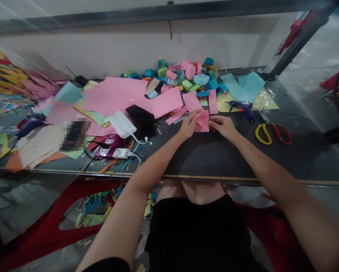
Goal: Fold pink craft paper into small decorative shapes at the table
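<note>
Between my two hands is a small piece of pink paper (203, 121) with fold lines, lying at the table's middle. My left hand (189, 124) grips its left side, fingers laid over the upper edge. On the opposite side, my right hand (222, 125) pinches the right edge between thumb and curled fingers. Just beyond are cut pink strips (213, 101) and a larger pink sheet (167, 103). To the right of my hands rest a blue glue gun (242, 107) and scissors (273, 131) with one yellow and one red handle.
Small folded paper boxes (190, 71) in several colours are heaped against the wall. Leftward lie large pink sheets (115, 94), a white power bank (122, 124), a purple power strip (110, 145) and a blurred-out dark object (74, 135). Blue sheets (247, 86) lie back right.
</note>
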Demonstrator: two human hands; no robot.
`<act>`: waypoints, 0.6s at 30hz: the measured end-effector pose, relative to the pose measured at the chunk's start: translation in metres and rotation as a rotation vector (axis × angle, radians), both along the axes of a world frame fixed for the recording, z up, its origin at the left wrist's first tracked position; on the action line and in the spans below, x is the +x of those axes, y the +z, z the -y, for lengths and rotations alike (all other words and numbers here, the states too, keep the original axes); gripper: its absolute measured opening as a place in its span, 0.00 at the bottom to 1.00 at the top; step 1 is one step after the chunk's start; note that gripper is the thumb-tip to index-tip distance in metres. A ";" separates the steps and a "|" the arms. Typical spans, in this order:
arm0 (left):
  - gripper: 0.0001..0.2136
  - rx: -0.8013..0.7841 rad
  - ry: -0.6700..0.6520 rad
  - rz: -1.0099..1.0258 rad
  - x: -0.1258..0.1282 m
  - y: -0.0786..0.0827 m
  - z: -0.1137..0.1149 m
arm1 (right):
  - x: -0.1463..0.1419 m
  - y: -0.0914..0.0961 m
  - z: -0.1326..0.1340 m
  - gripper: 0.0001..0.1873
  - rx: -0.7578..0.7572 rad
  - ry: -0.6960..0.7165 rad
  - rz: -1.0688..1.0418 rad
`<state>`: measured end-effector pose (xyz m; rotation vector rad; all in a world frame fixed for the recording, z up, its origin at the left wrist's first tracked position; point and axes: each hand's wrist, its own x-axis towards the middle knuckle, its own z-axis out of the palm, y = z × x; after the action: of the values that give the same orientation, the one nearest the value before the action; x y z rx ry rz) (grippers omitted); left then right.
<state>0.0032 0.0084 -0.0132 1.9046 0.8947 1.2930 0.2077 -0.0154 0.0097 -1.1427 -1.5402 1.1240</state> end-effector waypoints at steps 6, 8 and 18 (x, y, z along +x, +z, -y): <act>0.30 -0.226 0.215 0.061 0.000 -0.008 -0.010 | 0.002 -0.002 0.000 0.31 -0.055 0.075 0.011; 0.29 -0.183 0.262 0.034 -0.001 -0.005 -0.008 | 0.002 -0.002 0.000 0.33 -0.062 0.105 0.007; 0.16 -0.073 0.208 -0.402 0.008 0.016 0.010 | -0.007 -0.002 0.012 0.33 0.167 0.097 0.106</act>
<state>0.0116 -0.0014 0.0029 2.0938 1.3544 0.9853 0.2004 -0.0272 0.0081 -1.0381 -1.7531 0.9903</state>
